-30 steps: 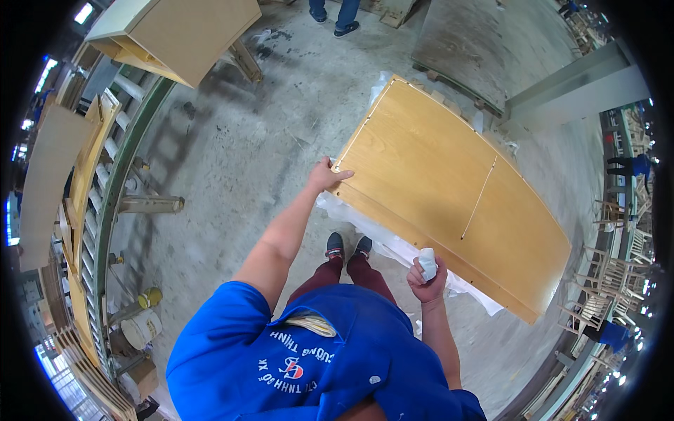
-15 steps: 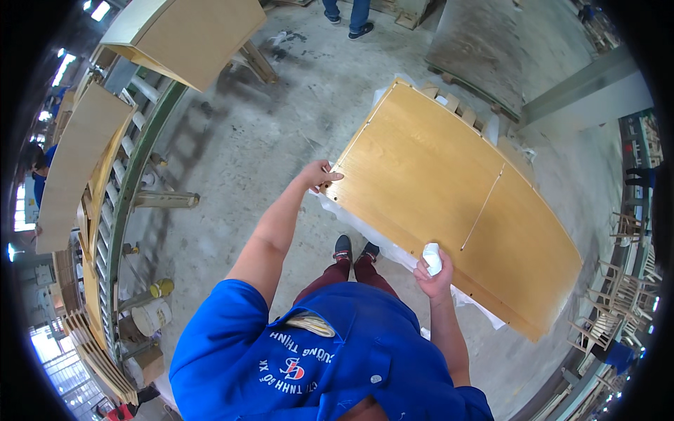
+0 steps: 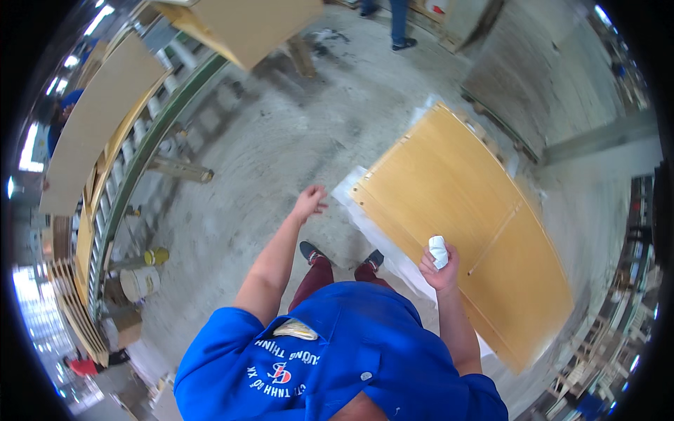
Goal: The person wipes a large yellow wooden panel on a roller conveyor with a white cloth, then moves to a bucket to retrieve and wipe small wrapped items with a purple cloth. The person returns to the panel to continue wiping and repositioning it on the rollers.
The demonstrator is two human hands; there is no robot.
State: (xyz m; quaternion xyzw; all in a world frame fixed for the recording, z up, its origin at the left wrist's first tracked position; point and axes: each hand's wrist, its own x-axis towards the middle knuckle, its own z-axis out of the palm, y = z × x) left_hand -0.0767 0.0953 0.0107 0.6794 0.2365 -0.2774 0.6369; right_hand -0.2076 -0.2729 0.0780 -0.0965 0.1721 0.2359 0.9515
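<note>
A large yellow-brown wooden panel (image 3: pixel 463 217) lies flat on a low stack in front of me, to the right. My left hand (image 3: pixel 309 203) hangs in the air with fingers apart, off the panel's near-left corner and touching nothing. My right hand (image 3: pixel 439 270) is closed around a small white wad, perhaps a rag (image 3: pixel 438 250), held over the panel's near edge. My blue shirt fills the bottom of the view and my dark shoes (image 3: pixel 340 256) stand on the concrete floor.
A roller conveyor with a green frame (image 3: pixel 151 151) carries wooden panels (image 3: pixel 91 126) along the left. A white bucket (image 3: pixel 139 282) and a yellow can (image 3: pixel 156 256) stand beside it. Another person's legs (image 3: pixel 397 21) show at the top. A grey board stack (image 3: pixel 533 84) lies beyond the panel.
My left hand has come off the panel's corner and drawn back to the left, fingers spread. The right hand keeps the white wad. The view has shifted so the panel sits further right.
</note>
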